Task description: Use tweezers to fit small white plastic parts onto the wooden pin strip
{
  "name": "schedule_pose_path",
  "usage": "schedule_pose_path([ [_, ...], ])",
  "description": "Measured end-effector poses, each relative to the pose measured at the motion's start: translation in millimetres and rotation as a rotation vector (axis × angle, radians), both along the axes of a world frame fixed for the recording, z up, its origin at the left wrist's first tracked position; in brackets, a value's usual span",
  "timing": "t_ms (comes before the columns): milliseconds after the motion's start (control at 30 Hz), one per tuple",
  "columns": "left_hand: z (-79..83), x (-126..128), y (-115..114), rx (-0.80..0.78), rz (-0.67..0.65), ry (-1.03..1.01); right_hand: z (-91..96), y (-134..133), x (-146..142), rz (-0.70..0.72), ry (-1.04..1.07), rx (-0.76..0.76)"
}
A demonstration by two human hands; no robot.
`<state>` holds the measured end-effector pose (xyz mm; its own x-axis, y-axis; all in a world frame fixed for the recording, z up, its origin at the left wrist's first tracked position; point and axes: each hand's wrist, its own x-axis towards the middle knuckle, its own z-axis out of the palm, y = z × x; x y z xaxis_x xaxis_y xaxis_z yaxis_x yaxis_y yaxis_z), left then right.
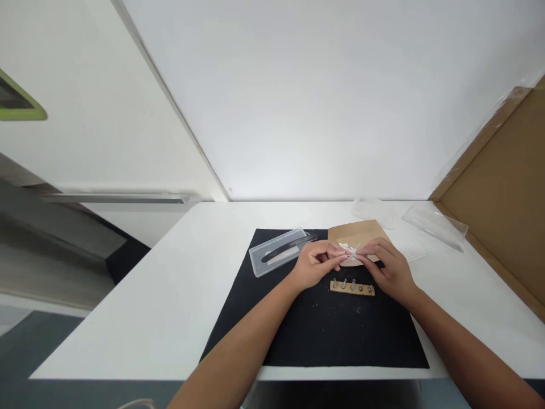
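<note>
My left hand [315, 263] and my right hand [390, 268] meet at the fingertips over a sheet of brown paper [361, 230]. Both are closed in a pinch. A small whitish piece seems to sit between them, too small to name. Loose white bits [347, 247] lie on the paper just behind the fingertips. Nearer to me, below the hands, a narrow wooden strip [352, 288] carries a row of several small upright pegs, some clear and some metallic. Left of my left hand, a long, curved black strip [285, 249] lies across a clear plastic box [259, 263].
A black mat [315, 335] covers part of the white table [140, 318]. Clear plastic pieces [438, 222] lie at the back right, near a brown cardboard panel [498, 193]. A pale gridded sheet [412, 253] is beside my right hand. Tiny white crumbs dot the mat.
</note>
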<state>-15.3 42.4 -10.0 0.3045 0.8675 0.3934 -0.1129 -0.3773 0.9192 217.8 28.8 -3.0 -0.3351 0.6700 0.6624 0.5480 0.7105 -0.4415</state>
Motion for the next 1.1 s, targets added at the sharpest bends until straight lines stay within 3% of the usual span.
schedule_pose_path([
  [300,0.0,-1.6,-1.0,0.131,0.057,0.037,1.9,-4.1,-0.1,-0.034,0.066,0.056],
  [767,1.3,-0.7,-1.2,0.148,0.083,0.071,8.6,-8.6,0.2,-0.084,0.171,0.048],
  [967,-4.6,-3.1,0.8,0.168,0.092,0.152,6.9,-8.5,2.4,-0.186,0.321,-0.03],
  [1100,-3.1,-3.0,-1.0,0.206,-0.002,0.198,4.7,-7.6,-0.8,-0.176,0.528,-0.23],
])
